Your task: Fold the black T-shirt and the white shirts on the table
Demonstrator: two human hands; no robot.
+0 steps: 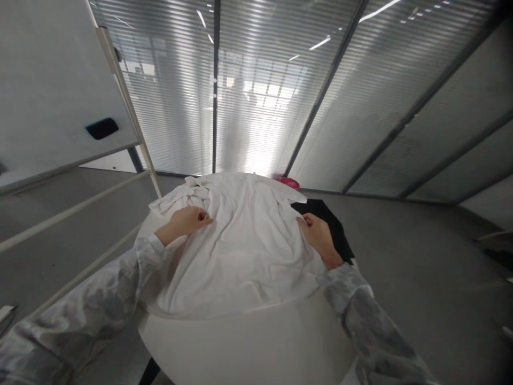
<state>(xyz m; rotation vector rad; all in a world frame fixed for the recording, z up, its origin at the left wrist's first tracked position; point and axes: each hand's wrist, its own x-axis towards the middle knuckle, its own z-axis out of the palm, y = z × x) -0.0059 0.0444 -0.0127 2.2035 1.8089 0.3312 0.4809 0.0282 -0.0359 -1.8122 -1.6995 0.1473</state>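
Both hands pinch a rumpled white shirt [248, 251] spread over a round table [248, 347], the left hand [187, 220] gripping fabric on the left, the right hand [316, 232] at the right edge, fingertips narrow. From where I stand, a whiteboard [52, 80] bearing a black eraser [102, 128] crowds the left, its frame's rails [76, 209] running near the left sleeve [96, 299]. A black object [340, 230], its kind unclear, sits just beside the right hand; a pink basket [289, 183] peeks past the far edge, before blinds [256, 117].
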